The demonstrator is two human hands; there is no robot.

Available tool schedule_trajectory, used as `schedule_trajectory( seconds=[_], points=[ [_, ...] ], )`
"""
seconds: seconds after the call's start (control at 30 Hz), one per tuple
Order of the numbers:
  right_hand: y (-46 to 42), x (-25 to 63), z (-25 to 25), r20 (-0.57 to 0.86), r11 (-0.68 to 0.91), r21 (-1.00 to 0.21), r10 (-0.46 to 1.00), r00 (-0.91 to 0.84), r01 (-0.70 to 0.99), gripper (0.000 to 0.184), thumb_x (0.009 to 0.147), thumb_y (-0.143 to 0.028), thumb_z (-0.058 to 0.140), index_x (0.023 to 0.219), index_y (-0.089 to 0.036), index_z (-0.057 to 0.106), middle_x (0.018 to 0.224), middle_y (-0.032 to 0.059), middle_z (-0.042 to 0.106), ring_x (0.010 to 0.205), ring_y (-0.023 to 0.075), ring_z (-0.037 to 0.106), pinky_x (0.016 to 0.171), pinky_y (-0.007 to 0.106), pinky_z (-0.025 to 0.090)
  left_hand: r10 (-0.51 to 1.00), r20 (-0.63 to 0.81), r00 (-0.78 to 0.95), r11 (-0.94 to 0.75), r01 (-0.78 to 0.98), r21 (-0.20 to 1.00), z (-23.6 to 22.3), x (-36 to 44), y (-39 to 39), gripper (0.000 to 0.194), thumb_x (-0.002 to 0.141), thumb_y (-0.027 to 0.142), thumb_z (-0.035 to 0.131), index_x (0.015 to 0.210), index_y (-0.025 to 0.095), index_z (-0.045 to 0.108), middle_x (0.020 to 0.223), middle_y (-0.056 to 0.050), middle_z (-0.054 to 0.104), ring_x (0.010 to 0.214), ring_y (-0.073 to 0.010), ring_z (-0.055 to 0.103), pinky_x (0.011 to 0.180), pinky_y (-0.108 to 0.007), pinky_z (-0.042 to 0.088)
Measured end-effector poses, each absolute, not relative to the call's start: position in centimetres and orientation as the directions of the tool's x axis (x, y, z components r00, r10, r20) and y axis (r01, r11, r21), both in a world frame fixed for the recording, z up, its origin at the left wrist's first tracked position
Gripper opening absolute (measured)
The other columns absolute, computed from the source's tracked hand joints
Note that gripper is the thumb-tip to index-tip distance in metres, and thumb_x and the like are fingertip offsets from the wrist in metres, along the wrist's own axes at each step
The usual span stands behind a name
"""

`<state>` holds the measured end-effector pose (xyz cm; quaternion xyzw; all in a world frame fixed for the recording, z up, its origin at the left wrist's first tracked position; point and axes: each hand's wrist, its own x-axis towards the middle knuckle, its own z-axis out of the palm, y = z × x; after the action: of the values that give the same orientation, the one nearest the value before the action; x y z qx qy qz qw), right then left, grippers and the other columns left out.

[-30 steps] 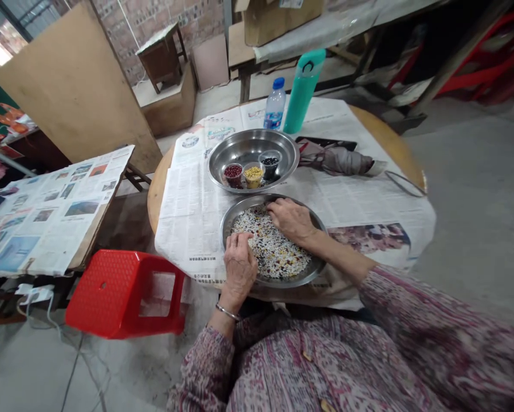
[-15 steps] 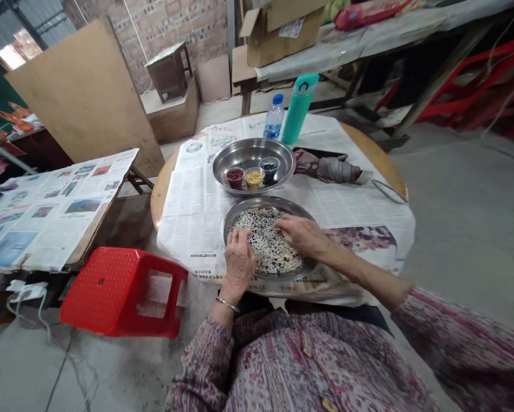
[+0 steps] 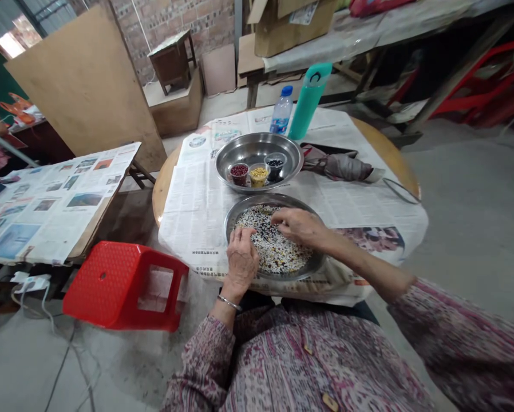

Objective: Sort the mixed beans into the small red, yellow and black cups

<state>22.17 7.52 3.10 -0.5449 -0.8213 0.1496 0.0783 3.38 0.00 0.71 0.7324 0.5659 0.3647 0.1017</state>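
Note:
A round metal tray (image 3: 231,213) lies near the table's front edge. White grains mixed with black, yellow and dark beans (image 3: 278,260) cover its bottom. My left hand (image 3: 242,256) rests over the tray's left side, its fingers bent down toward the grains; whatever they hold is hidden. Above the right part of the mix is my right hand (image 3: 302,226), fingertips drawn together, and anything in them is too small to make out. Behind the tray, a metal basin (image 3: 242,150) holds clear cups of red beans (image 3: 239,171), yellow beans (image 3: 259,173) and black beans (image 3: 275,164).
Newspaper (image 3: 188,200) covers the round table. At its back stand a water bottle (image 3: 281,111) and a teal bottle (image 3: 309,103). A folded grey umbrella (image 3: 340,167) lies to the right. On the floor at left is a red stool (image 3: 106,283), beside a newspaper-covered table (image 3: 59,200).
The view has shifted slightly, so the table sits a little further right. My right hand has shifted slightly over the grains, fingers still together. My left hand keeps its place at the tray's left side.

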Motion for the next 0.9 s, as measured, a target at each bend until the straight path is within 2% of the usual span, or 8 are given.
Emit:
schedule_trajectory(
  seconds=[0.1,0.23,0.33,0.4,0.5,0.57,0.83,0.9],
  points=[
    [10.0,21.4,2.9,0.028,0.278,-0.308,0.959,-0.283,0.91,0.036,0.091,-0.021,0.048,0.12,-0.019,0.07,0.117,0.0131,0.071,0.108,0.0264,0.063,0.089,0.036,0.048,0.883,0.462,0.077,-0.367,0.727,0.58,0.5,3.4,0.0,0.034,0.092,-0.002,0.039,0.111,0.018,0.059,0.106,-0.009,0.064,0.105,-0.0225,0.059,0.097,-0.038,0.052],
    [10.7,17.9,2.4,0.043,0.338,-0.319,0.938,-0.343,0.885,0.043,0.096,-0.035,0.048,0.129,-0.012,0.063,0.126,0.0212,0.064,0.118,0.0327,0.057,0.096,0.042,0.046,0.832,0.553,0.042,-0.423,0.693,0.584,0.2,3.5,0.1,0.038,0.091,-0.001,0.039,0.12,0.016,0.057,0.117,-0.012,0.062,0.114,-0.0248,0.056,0.104,-0.044,0.05],
    [9.6,15.7,2.3,0.021,0.473,-0.354,0.867,-0.499,0.807,0.035,0.092,-0.031,0.056,0.121,-0.016,0.066,0.124,0.0165,0.065,0.115,0.028,0.058,0.094,0.036,0.046,0.802,0.597,0.015,-0.445,0.681,0.581,0.2,3.6,0.1,0.042,0.091,0.001,0.04,0.128,0.015,0.053,0.126,-0.015,0.058,0.123,-0.0259,0.052,0.109,-0.046,0.047],
    [8.6,15.4,2.4,-0.011,0.541,-0.38,0.808,-0.589,0.75,0.026,0.088,-0.025,0.06,0.112,-0.019,0.07,0.114,0.011,0.069,0.104,0.0228,0.062,0.088,0.03,0.046,0.794,0.608,-0.008,-0.445,0.674,0.59,0.1,3.6,0.1,0.042,0.092,0.002,0.039,0.129,0.015,0.053,0.126,-0.015,0.057,0.122,-0.0255,0.052,0.108,-0.046,0.048],
    [7.4,16.8,2.8,-0.078,0.581,-0.394,0.751,-0.656,0.712,0.018,0.082,-0.016,0.062,0.094,-0.022,0.073,0.095,0.0058,0.073,0.086,0.0193,0.064,0.076,0.028,0.044,0.789,0.615,-0.011,-0.447,0.676,0.586,0.0,3.5,0.1,0.04,0.092,0.002,0.039,0.127,0.016,0.054,0.123,-0.014,0.058,0.12,-0.0246,0.053,0.107,-0.045,0.048],
    [6.7,18.8,3.3,-0.11,0.586,-0.38,0.74,-0.664,0.716,0.018,0.08,-0.012,0.058,0.086,-0.022,0.073,0.09,0.0053,0.073,0.083,0.0191,0.064,0.073,0.028,0.043,0.778,0.628,0.002,-0.457,0.687,0.565,0.0,3.5,0.1,0.04,0.092,0.001,0.039,0.125,0.016,0.055,0.122,-0.013,0.059,0.12,-0.0243,0.054,0.107,-0.044,0.048],
    [2.7,23.7,4.1,-0.135,0.648,-0.468,0.62,-0.773,0.601,0.023,0.083,-0.012,0.053,0.087,-0.022,0.074,0.09,0.0052,0.073,0.084,0.0183,0.065,0.078,0.029,0.046,0.778,0.628,0.013,-0.462,0.689,0.558,-0.3,3.4,0.3,0.039,0.09,0.0,0.04,0.121,0.017,0.057,0.12,-0.012,0.059,0.119,-0.0245,0.056,0.105,-0.045,0.05],
    [2.2,23.4,3.8,-0.144,0.661,-0.436,0.618,-0.773,0.61,0.026,0.085,-0.012,0.052,0.086,-0.023,0.075,0.093,0.0052,0.074,0.087,0.0188,0.067,0.079,0.029,0.047,0.786,0.619,0.016,-0.457,0.689,0.563,-0.3,3.4,0.3,0.04,0.088,-0.001,0.041,0.12,0.017,0.058,0.119,-0.012,0.06,0.118,-0.0247,0.056,0.105,-0.045,0.05]
  ],
)
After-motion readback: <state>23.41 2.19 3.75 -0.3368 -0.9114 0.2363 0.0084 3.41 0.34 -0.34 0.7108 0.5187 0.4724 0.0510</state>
